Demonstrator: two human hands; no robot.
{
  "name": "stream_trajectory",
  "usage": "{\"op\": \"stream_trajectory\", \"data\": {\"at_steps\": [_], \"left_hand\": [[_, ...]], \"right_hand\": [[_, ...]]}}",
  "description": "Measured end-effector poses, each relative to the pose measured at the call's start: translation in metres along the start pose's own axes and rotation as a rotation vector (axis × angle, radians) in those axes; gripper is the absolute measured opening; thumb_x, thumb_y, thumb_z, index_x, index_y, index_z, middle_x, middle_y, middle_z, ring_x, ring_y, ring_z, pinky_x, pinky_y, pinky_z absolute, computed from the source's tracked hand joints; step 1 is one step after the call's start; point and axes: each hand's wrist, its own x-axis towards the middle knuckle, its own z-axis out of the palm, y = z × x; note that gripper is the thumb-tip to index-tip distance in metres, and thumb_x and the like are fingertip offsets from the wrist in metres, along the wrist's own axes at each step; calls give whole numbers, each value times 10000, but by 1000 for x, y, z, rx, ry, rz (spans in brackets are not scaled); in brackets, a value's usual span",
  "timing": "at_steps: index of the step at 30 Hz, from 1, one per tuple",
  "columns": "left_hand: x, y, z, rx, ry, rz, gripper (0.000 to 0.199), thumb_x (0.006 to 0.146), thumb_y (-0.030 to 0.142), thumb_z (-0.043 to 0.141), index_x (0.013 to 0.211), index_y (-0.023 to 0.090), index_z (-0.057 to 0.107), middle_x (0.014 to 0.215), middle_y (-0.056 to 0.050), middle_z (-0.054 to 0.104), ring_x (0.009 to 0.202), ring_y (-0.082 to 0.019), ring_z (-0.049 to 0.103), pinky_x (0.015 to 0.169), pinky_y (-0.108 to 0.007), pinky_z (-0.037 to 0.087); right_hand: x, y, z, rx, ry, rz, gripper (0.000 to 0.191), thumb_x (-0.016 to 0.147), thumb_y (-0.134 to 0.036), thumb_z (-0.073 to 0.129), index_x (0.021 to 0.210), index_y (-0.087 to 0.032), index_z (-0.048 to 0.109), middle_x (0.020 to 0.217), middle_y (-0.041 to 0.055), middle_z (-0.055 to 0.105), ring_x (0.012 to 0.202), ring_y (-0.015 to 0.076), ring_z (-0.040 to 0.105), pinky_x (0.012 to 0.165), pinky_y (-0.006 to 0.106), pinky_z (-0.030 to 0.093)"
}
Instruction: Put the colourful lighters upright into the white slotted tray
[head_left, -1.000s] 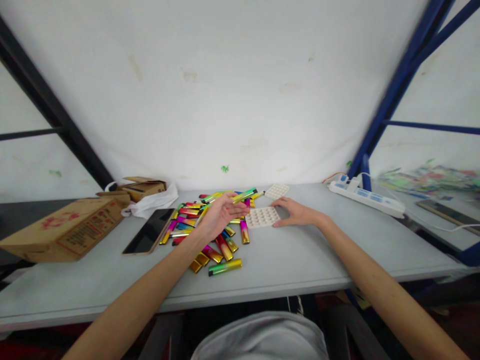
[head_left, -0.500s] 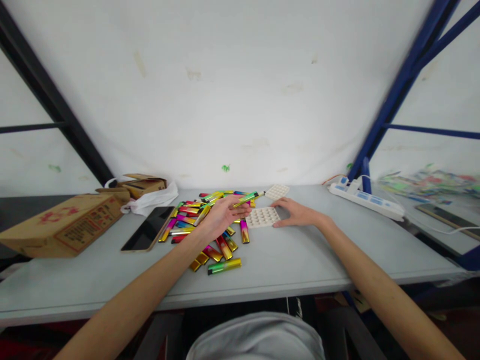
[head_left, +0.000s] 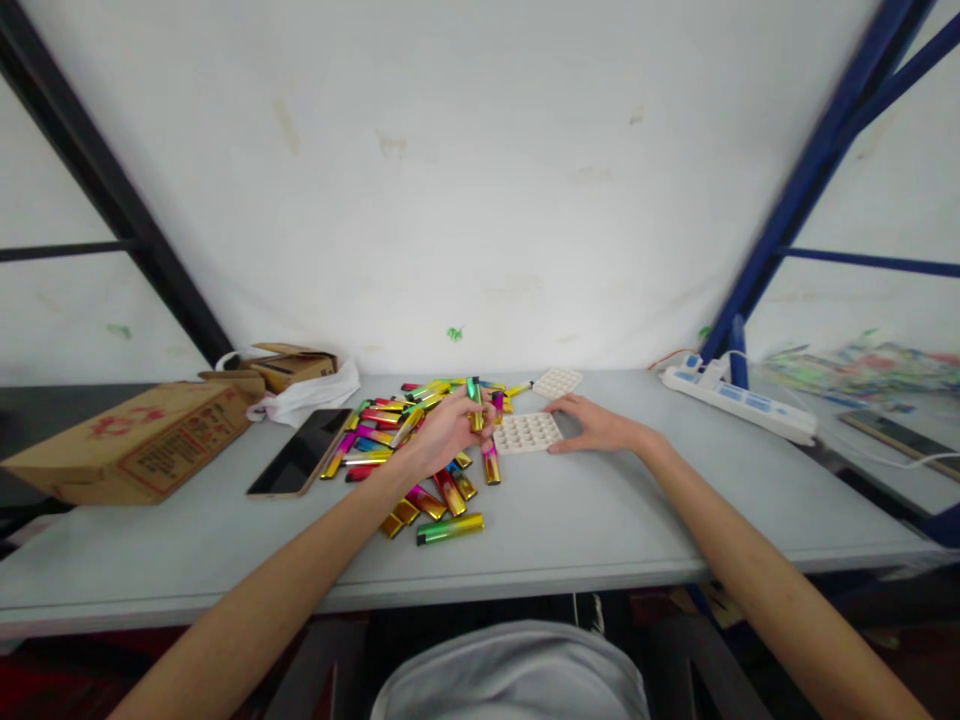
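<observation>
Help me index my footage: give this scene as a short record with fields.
left hand: holds a green-and-yellow stick, roughly upright
right hand: fingers spread at the near tray's right edge
far tray: beyond the near tray
stick pile: multicoloured, beneath and around the left hand
left of pile: dark-screened tablet, then cardboard box
far right: white power strip
</observation>
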Motion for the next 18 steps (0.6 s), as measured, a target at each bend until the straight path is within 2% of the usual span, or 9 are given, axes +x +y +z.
{"op": "stream_trajectory", "data": {"at_steps": [2, 4, 7, 9, 13, 18], "left_hand": [[1, -1, -1, 20, 25, -30, 132, 877, 296, 623, 844, 193, 549, 629, 41, 485, 452, -100, 446, 387, -210, 366], [2, -2, -3, 75, 65, -25, 283, 909, 442, 624, 798, 199, 530, 573, 68, 388, 415, -84, 343, 363, -192, 281], [4, -4, -4, 209, 136, 60, 465, 865, 586, 689, 700, 204, 481, 530, 87, 300, 410, -67, 273, 382, -188, 227], [5, -6, -5, 295, 165, 114, 527, 859, 620, 684, 637, 208, 443, 505, 90, 264, 405, -61, 235, 397, -200, 191], [6, -8, -9, 455, 203, 199, 493, 889, 489, 626, 549, 212, 400, 488, 72, 256, 421, -74, 206, 431, -235, 136], [8, -8, -13, 658, 338, 284, 390, 830, 321, 583, 510, 221, 384, 489, 52, 320, 449, -108, 266, 458, -270, 186]], "right_hand": [[0, 1, 0, 2, 5, -7, 740, 790, -663, 769, 1347, -203, 610, 1360, 152, 609, 1277, 344, 566, 1141, 528, 427], [0, 2, 1, 5, 11, -15, 737, 785, -662, 774, 1342, -206, 616, 1350, 149, 618, 1271, 347, 568, 1135, 535, 430], [0, 3, 2, 6, 18, -18, 734, 778, -660, 778, 1337, -210, 624, 1347, 148, 624, 1259, 353, 575, 1123, 543, 437], [1, 4, 2, 3, 20, -18, 731, 780, -658, 778, 1337, -210, 625, 1346, 148, 625, 1253, 352, 578, 1119, 538, 442], [0, 2, 1, -1, 14, -18, 727, 787, -647, 778, 1337, -199, 619, 1343, 154, 622, 1252, 346, 579, 1120, 525, 444], [0, 0, -1, -4, -9, -3, 743, 796, -641, 776, 1359, -189, 599, 1375, 161, 603, 1283, 345, 562, 1139, 524, 427]]}}
